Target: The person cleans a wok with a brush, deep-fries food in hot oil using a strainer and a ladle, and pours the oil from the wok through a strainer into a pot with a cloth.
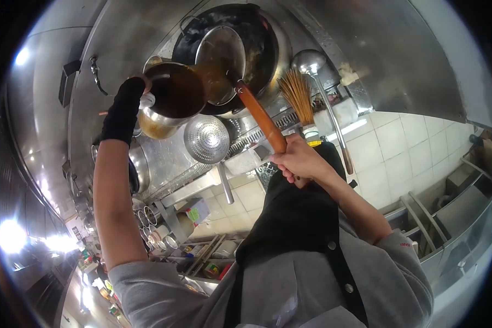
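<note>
My left hand (135, 92), wrapped in a black cloth or cuff, grips a metal pot (159, 119) at its side. Dark brown liquid fills much of the tilted pot, and a brown stream runs from its rim toward a round metal strainer (224, 46). The strainer lies over a large black wok (263, 46). My right hand (298, 158) is closed around the wooden handle (262, 117) that reaches up to the strainer. Part of the stream hides the strainer's lower left edge.
A perforated ladle (206, 138) rests below the pot. To the wok's right are a bamboo brush (298, 95) and a long-handled metal ladle (311, 61). Cups and bottles stand on shelves at the lower left. A metal rack (421, 218) is at the right.
</note>
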Available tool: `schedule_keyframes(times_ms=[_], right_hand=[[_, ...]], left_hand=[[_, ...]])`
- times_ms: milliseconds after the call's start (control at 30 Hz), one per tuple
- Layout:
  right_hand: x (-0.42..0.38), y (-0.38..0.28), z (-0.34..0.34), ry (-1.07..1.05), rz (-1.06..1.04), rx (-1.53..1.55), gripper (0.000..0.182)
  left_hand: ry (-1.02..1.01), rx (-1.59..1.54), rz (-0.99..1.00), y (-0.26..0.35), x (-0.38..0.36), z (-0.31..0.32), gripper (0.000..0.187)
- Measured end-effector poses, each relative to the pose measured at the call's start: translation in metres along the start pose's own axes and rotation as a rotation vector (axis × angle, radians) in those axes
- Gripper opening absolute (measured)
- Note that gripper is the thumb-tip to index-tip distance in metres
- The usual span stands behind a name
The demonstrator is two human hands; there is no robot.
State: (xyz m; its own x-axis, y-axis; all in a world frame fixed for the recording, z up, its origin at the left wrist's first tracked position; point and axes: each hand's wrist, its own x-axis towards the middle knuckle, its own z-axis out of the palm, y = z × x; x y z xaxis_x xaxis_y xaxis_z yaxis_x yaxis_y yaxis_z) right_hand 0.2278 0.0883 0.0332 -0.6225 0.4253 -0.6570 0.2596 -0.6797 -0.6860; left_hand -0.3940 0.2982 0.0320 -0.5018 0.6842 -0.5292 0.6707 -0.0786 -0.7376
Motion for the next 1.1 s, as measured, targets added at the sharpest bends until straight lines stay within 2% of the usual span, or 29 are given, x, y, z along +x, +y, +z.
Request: schedule_keyframes(times_ms=[100, 167, 300, 433, 533, 633, 667, 700, 733, 767, 833, 867, 933, 967, 1033, 1067, 1100], right_hand=[[-0.007, -0.009, -0.001, -0.008, 0.069, 0.043, 0.03], [-0.004, -0.004, -0.003, -0.031, 0.054, 0.033, 0.03], [-0.002, 0.001, -0.001, -0.061, 0.001, 0.077, 0.029], [-0.017, -0.013, -0.007, -0.072, 0.128, 0.139, 0.028], [-0.024, -0.014, -0.009, -0.038, 0.116, 0.164, 0.027], [-0.017, -0.003, -0.007, -0.057, 0.061, 0.132, 0.026], [-0.016, -0.002, -0.006, -0.061, 0.08, 0.134, 0.026], [-0.016, -0.002, -0.006, -0.067, 0.099, 0.135, 0.026], [-0.015, -0.001, -0.005, -0.073, 0.119, 0.134, 0.026], [-0.016, 0.001, -0.005, -0.082, 0.123, 0.16, 0.025], [-0.017, 0.006, -0.004, -0.106, 0.133, 0.21, 0.024], [-0.018, 0.011, -0.002, -0.088, 0.121, 0.245, 0.026], [-0.018, 0.019, -0.001, -0.046, 0.089, 0.309, 0.03], [-0.02, 0.019, -0.002, -0.044, 0.095, 0.321, 0.026], [-0.024, 0.019, -0.001, -0.039, 0.11, 0.359, 0.019], [-0.023, 0.02, -0.001, -0.017, 0.104, 0.357, 0.022], [-0.022, 0.022, -0.001, 0.005, 0.098, 0.354, 0.026]], left_hand=[[0.051, -0.144, -0.107, 0.062, -0.083, -0.094, 0.028], [0.091, -0.188, -0.189, 0.076, -0.088, -0.108, 0.027], [0.157, -0.143, -0.053, 0.096, -0.094, -0.126, 0.025], [0.215, -0.105, 0.089, 0.117, -0.101, -0.148, 0.023], [0.266, -0.132, 0.168, 0.13, -0.114, -0.164, 0.022], [0.312, -0.414, 0.113, 0.135, -0.095, -0.153, 0.02], [0.305, -0.656, 0.018, 0.132, -0.043, -0.124, 0.02], [0.369, -0.723, 0.023, 0.13, -0.032, -0.113, 0.018], [0.434, -0.788, 0.033, 0.128, -0.023, -0.103, 0.017], [0.57, -0.673, 0.146, 0.128, -0.04, -0.107, 0.014], [0.685, -0.754, 0.228, 0.129, -0.075, -0.114, 0.011], [0.663, -0.954, 0.199, 0.13, -0.094, -0.12, 0.012], [0.597, -1.038, 0.13, 0.125, -0.091, -0.117, 0.013], [0.551, -0.925, 0.092, 0.121, -0.068, -0.117, 0.014], [0.461, -0.921, 0.052, 0.115, -0.053, -0.11, 0.017], [0.424, -1.031, 0.049, 0.113, -0.054, -0.109, 0.019], [0.443, -0.999, 0.08, 0.111, -0.056, -0.107, 0.02]])
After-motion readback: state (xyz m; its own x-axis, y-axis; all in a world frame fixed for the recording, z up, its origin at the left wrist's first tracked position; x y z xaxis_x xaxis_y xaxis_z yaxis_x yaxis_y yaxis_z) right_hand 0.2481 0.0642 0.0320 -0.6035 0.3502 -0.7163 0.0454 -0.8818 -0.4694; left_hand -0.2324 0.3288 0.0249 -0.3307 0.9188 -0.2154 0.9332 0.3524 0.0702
